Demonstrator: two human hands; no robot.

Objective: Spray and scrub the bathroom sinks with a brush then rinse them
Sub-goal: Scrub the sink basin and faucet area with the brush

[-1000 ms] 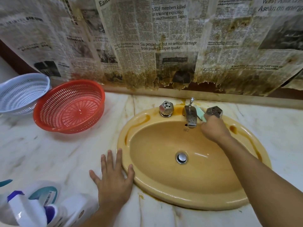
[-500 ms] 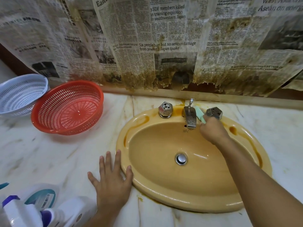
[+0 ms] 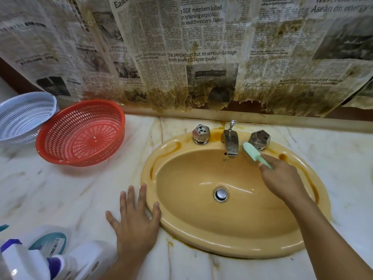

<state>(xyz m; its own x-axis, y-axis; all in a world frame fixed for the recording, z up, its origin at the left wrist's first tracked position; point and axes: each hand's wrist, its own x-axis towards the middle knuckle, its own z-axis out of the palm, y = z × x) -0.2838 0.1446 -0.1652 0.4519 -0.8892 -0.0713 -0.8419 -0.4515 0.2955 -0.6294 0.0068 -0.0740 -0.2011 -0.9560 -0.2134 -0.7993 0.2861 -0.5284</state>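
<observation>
A yellow oval sink (image 3: 201, 237) with brown stains sits in a marble counter. My right hand (image 3: 282, 180) grips a mint-green brush (image 3: 254, 154) whose head lies on the sink's back ledge between the metal spout (image 3: 231, 143) and the right tap knob (image 3: 259, 139). My left hand (image 3: 135, 223) lies flat with spread fingers on the counter, fingertips touching the sink's left rim. A white spray bottle with a purple trigger (image 3: 24, 261) stands at the lower left.
A red plastic colander (image 3: 80, 132) and a white one (image 3: 22, 116) sit on the counter at the left. Stained newspaper (image 3: 201, 53) covers the wall behind. The left tap knob (image 3: 201, 133) and the drain plug (image 3: 221, 194) are metal. More white bottles (image 3: 84, 259) lie at lower left.
My right hand has drawn back toward the basin, so more of the brush shows beside the spout. The left hand has stayed put.
</observation>
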